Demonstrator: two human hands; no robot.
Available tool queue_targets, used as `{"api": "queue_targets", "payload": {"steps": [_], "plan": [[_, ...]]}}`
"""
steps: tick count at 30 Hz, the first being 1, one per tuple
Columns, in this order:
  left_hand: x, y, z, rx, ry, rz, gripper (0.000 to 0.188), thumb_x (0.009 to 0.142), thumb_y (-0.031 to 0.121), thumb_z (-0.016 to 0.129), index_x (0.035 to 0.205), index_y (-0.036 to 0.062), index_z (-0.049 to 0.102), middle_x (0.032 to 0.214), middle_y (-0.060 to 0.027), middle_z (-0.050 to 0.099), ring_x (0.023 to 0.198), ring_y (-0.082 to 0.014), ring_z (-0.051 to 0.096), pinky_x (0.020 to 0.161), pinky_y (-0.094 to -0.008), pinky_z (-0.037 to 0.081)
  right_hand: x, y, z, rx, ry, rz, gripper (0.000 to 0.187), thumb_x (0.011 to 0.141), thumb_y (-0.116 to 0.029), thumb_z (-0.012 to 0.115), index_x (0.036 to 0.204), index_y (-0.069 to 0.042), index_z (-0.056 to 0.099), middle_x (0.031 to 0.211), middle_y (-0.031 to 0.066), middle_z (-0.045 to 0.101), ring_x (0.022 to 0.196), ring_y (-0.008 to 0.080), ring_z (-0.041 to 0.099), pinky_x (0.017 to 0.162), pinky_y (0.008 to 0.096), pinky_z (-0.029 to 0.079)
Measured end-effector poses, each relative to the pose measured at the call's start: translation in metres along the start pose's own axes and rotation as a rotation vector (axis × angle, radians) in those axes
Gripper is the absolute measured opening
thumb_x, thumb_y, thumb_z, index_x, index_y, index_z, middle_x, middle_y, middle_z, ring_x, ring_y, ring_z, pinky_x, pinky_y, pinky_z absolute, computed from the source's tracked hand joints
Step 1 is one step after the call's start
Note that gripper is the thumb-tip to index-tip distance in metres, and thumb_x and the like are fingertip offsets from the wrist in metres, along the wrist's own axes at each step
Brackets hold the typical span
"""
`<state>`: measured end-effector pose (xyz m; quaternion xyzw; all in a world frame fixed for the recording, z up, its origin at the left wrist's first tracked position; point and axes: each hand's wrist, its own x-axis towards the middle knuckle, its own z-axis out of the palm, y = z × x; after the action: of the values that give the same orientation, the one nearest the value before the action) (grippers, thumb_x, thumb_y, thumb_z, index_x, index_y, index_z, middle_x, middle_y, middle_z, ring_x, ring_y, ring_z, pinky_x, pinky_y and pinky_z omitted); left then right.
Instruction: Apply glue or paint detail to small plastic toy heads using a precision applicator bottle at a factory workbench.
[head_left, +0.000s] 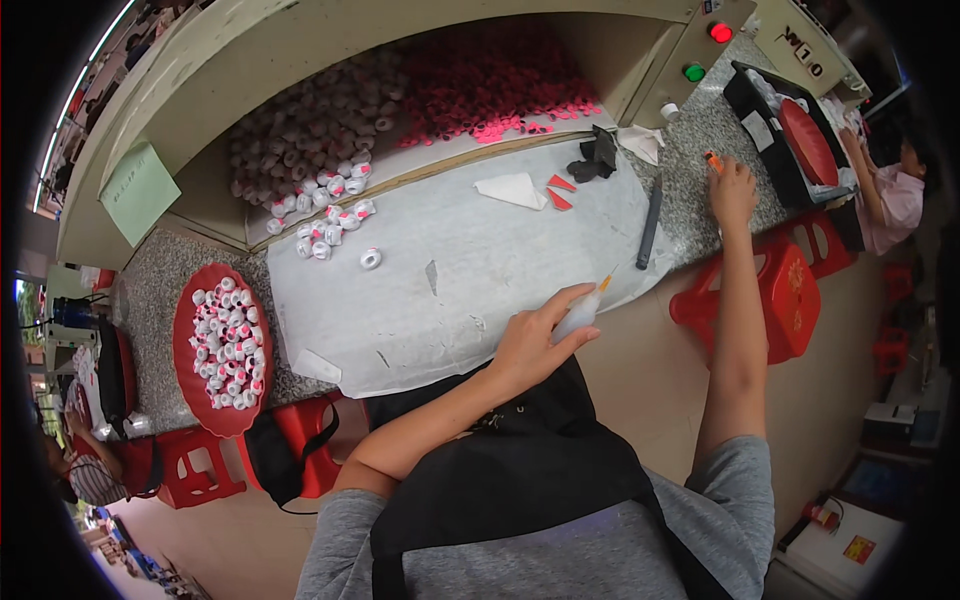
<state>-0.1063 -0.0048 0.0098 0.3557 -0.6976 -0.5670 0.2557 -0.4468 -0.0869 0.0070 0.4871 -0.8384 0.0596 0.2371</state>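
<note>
My left hand [535, 345] is closed around a small translucent squeeze bottle [577, 318] with a thin yellow-orange nozzle, held over the front edge of the white work sheet [400, 325]. Out to the right, my right hand [735, 192] is on the speckled counter, its fingers closed on a small orange object [713, 161]. Only the end of that object shows, so its kind is unclear. Between the hands lies a dark grey bar-shaped tool [650, 225]. A single white ring-shaped piece [371, 259] sits on the sheet, near a cluster of similar pieces [322, 240].
Inside the beige hood lie a heap of white pieces [300, 140] and many pink bits [500, 95]. A red tray [182, 345] of white-and-pink pieces stands left. Black scraps [597, 155], a black bin [765, 125] and a red stool [790, 310] are right. Co-workers sit on both sides.
</note>
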Motion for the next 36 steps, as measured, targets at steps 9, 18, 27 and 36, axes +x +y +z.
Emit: {"api": "queue_targets", "payload": {"steps": [9,18,27,36], "plan": [[0.021,0.020,-0.016,-0.037,0.044,-0.009,0.071,0.071,0.013,0.057,0.126,0.0149,0.013,0.078,-0.0109,0.059,0.058,-0.0179,0.055,0.058,-0.0251,0.042,-0.149,-0.114,-0.124,1.681,-0.665,-0.005,0.025,0.073,-0.007,0.049,0.097,0.001,0.048,0.095,0.0061,0.049,0.087,0.0112,0.046,0.073,0.0229,0.037],[0.068,0.022,-0.070,0.265,0.101,0.178,0.027,0.074,0.018,0.052,0.098,0.0063,0.051,0.076,-0.0103,0.054,0.059,-0.0183,0.051,0.055,-0.0257,0.040,-0.146,-0.133,-0.112,1.924,-0.565,0.267,0.024,0.078,-0.011,0.047,0.099,0.002,0.046,0.077,0.0045,0.053,0.073,0.0107,0.051,0.066,0.0207,0.040],[0.155,0.005,-0.064,0.592,0.262,0.203,0.013,0.067,0.014,0.058,0.074,0.0028,0.059,0.075,-0.0102,0.056,0.066,-0.0186,0.054,0.058,-0.0279,0.042,-0.136,-0.147,-0.115,1.861,-0.500,0.249,0.036,0.079,-0.011,0.044,0.112,-0.002,0.033,0.082,0.0076,0.050,0.053,0.0103,0.048,0.044,0.0189,0.037],[0.121,0.012,-0.058,-0.427,0.040,0.029,0.011,0.073,0.012,0.056,0.080,0.0027,0.056,0.071,-0.0022,0.056,0.067,-0.0068,0.051,0.060,-0.0190,0.041,-0.124,-0.156,-0.101,1.738,-0.352,0.191,0.038,0.078,-0.007,0.045,0.114,-0.005,0.033,0.082,0.0075,0.050,0.047,0.0061,0.043,0.039,0.0154,0.034]]}}
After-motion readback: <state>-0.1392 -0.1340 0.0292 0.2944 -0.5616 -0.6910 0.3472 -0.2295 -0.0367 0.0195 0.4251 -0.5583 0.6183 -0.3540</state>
